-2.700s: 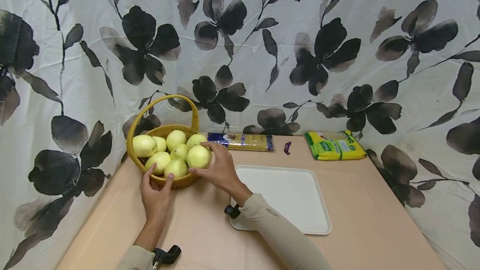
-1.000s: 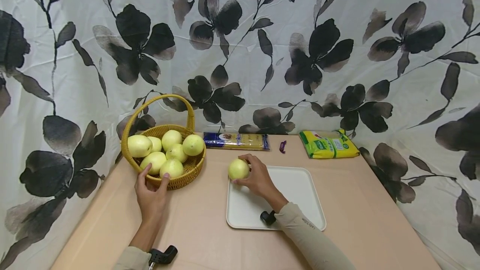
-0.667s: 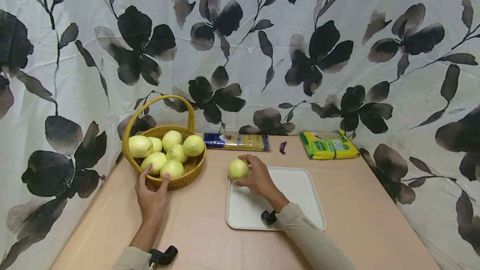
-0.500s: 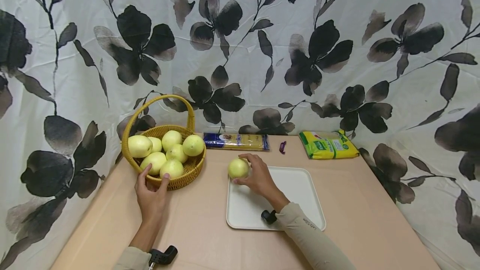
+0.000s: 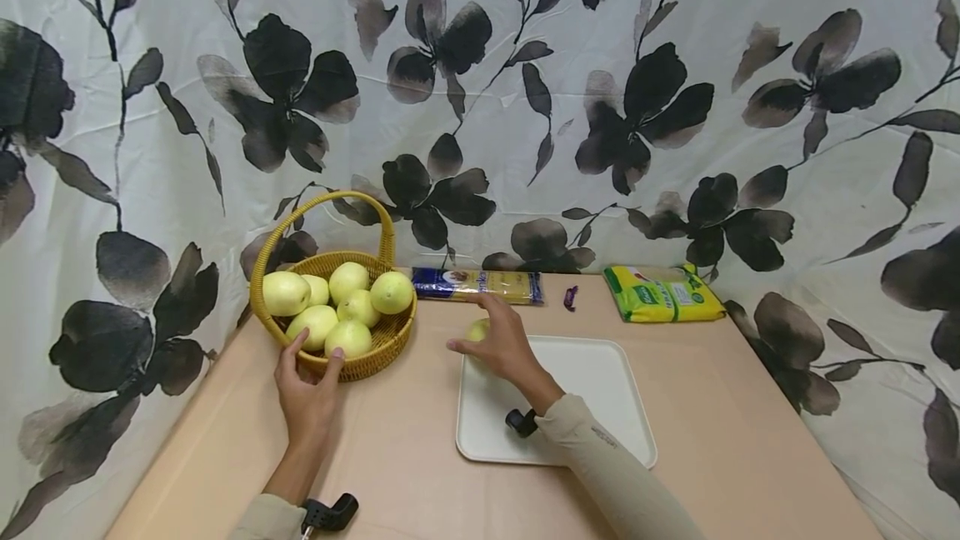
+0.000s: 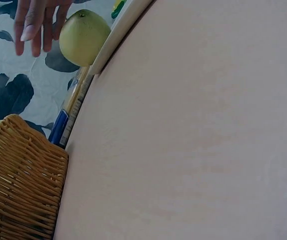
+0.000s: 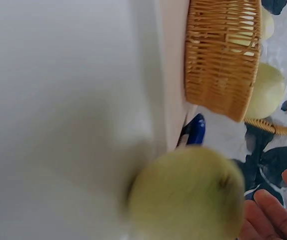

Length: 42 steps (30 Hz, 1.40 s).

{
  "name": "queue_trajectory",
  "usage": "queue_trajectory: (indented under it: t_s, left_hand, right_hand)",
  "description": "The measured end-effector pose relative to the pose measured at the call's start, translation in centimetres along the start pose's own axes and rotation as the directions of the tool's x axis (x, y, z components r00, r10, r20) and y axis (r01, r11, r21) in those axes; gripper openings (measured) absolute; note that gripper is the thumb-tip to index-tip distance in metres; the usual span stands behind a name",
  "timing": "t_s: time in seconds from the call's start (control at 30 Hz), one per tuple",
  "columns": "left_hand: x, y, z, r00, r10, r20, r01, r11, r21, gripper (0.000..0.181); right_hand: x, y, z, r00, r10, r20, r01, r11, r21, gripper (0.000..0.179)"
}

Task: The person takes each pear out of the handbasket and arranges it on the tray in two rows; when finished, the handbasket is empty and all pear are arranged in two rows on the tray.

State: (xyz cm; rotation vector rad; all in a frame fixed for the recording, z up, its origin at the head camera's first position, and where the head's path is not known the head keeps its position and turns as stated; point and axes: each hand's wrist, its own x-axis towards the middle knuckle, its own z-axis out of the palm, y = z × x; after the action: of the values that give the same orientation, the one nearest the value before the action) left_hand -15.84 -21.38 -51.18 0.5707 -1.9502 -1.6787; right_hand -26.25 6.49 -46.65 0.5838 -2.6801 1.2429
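Note:
A pale yellow-green round pear (image 5: 477, 329) rests on the far left corner of the white tray (image 5: 585, 398), largely hidden by my right hand (image 5: 506, 346) in the head view. That hand hovers beside the pear with thumb and fingers spread; the left wrist view shows a gap between its fingers (image 6: 36, 37) and the pear (image 6: 85, 37). My left hand (image 5: 307, 394) rests at the front of the yellow wicker basket (image 5: 375, 363), thumb and forefinger apart at the rim. Several similar pears (image 5: 358, 307) lie in the basket. The left wrist view does not show my left hand.
Along the back of the table lie a blue-and-gold pasta packet (image 5: 480, 286), a small purple wrapped sweet (image 5: 571, 298) and a yellow-green packet (image 5: 663, 294). A floral cloth (image 5: 450, 107) hangs close behind them. The peach tabletop (image 5: 420, 457) shows between basket and tray.
My right hand carried a pear from the basket to the tray's far left corner. Its fingers have since spread and come off the pear. My left hand has stayed at the basket.

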Motion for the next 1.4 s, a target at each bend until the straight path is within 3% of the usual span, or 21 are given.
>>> queue_trajectory:
  t_s: [0.5, 0.83, 1.03, 1.4]
  left_hand:
    - [0.0, 0.0, -0.1, 1.000, 0.003, -0.007, -0.003, 1.000, -0.001, 0.068]
    - [-0.1, -0.2, 0.0, 1.000, 0.009, -0.015, -0.009, 1.000, 0.005, 0.068]
    - [0.0, -0.3, -0.1, 1.000, 0.010, -0.017, -0.010, 1.000, 0.019, 0.068]
    - [0.0, -0.2, -0.1, 1.000, 0.018, -0.013, -0.017, 1.000, 0.010, 0.068]
  right_hand:
    - [3.1, -3.5, 3.2, 0.998, -0.062, 0.017, 0.061, 0.997, 0.054, 0.076]
    - [5.8, -4.6, 5.6, 0.998, -0.064, 0.009, 0.062, 0.988, 0.139, 0.078]
    - [7.2, -5.3, 6.9, 0.997, -0.047, 0.064, 0.034, 0.982, 0.187, 0.082]
    - [8.3, -6.0, 8.3, 0.996, -0.010, 0.090, 0.003, 0.997, 0.082, 0.080]
